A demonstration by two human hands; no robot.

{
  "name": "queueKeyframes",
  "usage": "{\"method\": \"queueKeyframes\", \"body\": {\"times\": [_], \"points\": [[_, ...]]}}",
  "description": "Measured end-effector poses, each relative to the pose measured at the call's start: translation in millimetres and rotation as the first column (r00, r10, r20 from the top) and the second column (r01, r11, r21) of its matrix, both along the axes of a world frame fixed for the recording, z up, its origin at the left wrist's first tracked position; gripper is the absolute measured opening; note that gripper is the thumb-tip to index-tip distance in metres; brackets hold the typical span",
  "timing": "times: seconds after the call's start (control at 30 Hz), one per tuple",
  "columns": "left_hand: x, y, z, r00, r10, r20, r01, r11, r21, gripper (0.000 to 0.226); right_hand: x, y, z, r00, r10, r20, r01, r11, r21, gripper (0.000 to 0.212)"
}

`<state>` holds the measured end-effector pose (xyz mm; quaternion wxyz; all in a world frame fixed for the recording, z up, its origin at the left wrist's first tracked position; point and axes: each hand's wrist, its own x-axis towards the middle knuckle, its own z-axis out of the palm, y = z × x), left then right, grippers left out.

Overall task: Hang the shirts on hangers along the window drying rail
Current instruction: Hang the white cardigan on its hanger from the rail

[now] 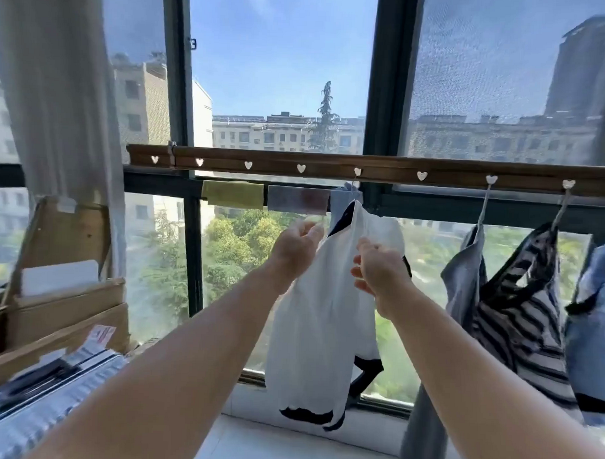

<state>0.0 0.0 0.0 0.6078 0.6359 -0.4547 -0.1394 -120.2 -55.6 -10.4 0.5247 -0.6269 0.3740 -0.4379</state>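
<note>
Between both hands [338, 258] hangs the white shirt [322, 319] (on the rail [330, 165])

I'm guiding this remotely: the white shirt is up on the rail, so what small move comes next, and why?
Probably tug the white shirt straight on its hanger, then let go. Its hook already sits in a heart slot of the rail, yet the shirt hangs bunched and twisted. Both the left hand and right hand are pinching its shoulders.
</note>
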Motion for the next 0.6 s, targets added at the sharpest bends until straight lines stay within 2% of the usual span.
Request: {"method": "queueKeyframes", "body": {"times": [0.13, 0.2, 0.27, 0.37, 0.47, 0.6], "points": [[8, -36, 5, 1.000, -0.011, -0.010, 0.012, 0.997, 0.070, 0.026, 19, -40, 4, 0.998, 0.063, -0.008, -0.063, 0.997, -0.033, 0.017], [13, -58, 9, 1.000, 0.003, -0.010, -0.002, 0.995, 0.096, 0.020, 33, -60, 9, 0.996, 0.074, -0.050, -0.079, 0.993, -0.092, 0.020], [16, -75, 12, 1.000, 0.030, 0.002, -0.030, 0.995, 0.097, 0.027, 44, -75, 12, 0.995, 0.073, -0.074, -0.083, 0.986, -0.144, 0.028], [21, -99, 9, 0.999, 0.046, 0.004, -0.046, 0.994, 0.100, 0.025, 51, -91, 7, 0.992, 0.095, -0.087, -0.107, 0.984, -0.143, 0.036], [22, -117, 10, 0.997, 0.063, -0.033, -0.059, 0.992, 0.112, 0.035, 49, -106, 4, 0.988, 0.099, -0.119, -0.116, 0.982, -0.148, 0.035], [22, -136, 12, 0.998, -0.004, -0.058, 0.010, 0.994, 0.107, 0.034, 46, -119, 8, 0.989, 0.084, -0.125, -0.108, 0.974, -0.198, 0.018]]}}
